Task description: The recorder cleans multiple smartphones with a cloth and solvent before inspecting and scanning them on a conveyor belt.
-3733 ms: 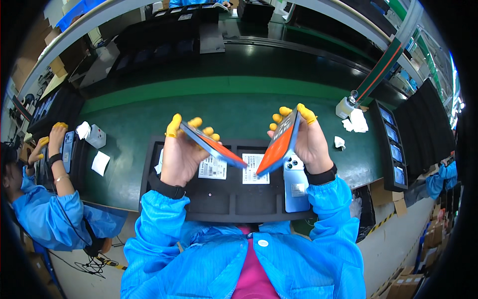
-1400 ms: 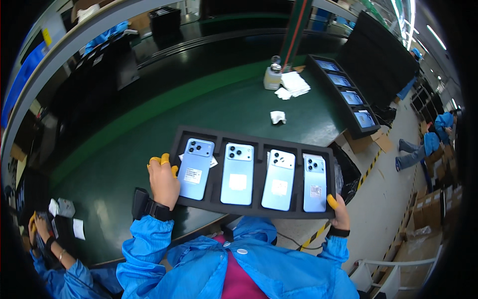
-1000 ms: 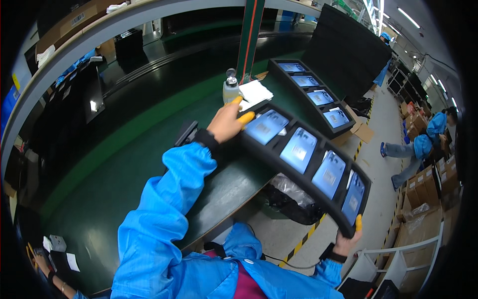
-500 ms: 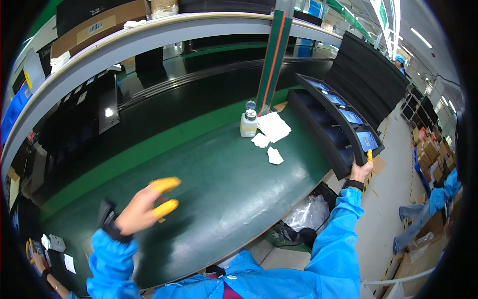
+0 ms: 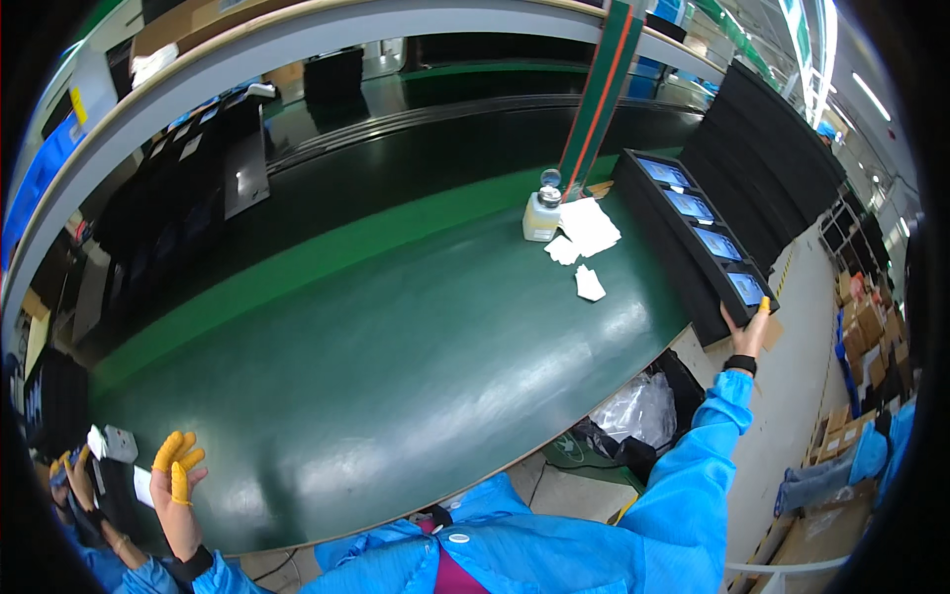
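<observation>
My right hand [image 5: 749, 335] grips the near end of a black tray [image 5: 685, 228] at the table's right edge. In the tray's compartments lie several phone-like devices with lit blue screens [image 5: 714, 244]. The tray appears to rest on the dark trays beneath it. My left hand [image 5: 178, 485] is raised at the near left, its fingers in yellow finger cots and apart, holding nothing. Behind it lie a white paper slip [image 5: 144, 486] and a small whitish box [image 5: 121, 445].
A pump bottle [image 5: 541, 218] stands by white wipes [image 5: 590, 228] on the green table [image 5: 396, 346], near a green post [image 5: 599, 104]. Tall black trays or panels [image 5: 762, 148] stand at the right. Below the edge is a plastic-lined bin [image 5: 638, 411]. Another person's hands [image 5: 84, 480] are at far left.
My left hand has moved from over the table to the near left. The tilted tray in my right hand has come down level onto those below. The view has shifted.
</observation>
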`<action>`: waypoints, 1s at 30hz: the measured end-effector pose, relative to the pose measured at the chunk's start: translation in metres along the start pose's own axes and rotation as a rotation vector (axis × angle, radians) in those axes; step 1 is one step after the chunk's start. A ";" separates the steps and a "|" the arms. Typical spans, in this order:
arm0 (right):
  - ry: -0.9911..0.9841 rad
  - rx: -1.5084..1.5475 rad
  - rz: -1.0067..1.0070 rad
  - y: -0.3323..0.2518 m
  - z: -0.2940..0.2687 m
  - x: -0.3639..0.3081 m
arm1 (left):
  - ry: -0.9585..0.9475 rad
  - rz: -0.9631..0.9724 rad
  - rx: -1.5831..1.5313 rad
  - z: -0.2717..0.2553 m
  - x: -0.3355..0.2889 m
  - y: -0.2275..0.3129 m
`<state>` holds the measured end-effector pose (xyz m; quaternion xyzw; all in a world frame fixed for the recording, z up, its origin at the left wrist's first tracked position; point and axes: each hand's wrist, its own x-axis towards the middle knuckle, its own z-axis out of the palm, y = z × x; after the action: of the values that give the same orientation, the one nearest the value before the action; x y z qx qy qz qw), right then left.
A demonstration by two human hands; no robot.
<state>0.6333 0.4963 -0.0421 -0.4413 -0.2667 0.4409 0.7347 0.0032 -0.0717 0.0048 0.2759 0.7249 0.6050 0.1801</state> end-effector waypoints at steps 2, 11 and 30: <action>0.246 -0.867 -0.012 -0.026 -0.021 0.022 | -0.046 0.021 0.062 -0.005 -0.002 0.004; 0.056 -1.665 -0.738 -0.019 -0.036 0.015 | -0.201 0.025 0.071 -0.017 0.003 0.009; -0.221 -1.163 -0.388 0.067 0.021 -0.167 | 0.344 0.282 1.489 0.056 0.391 -0.082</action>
<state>0.5110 0.3724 -0.0921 -0.6645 -0.6130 0.1248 0.4088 -0.2844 0.2034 -0.0577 0.3159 0.9162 0.0103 -0.2464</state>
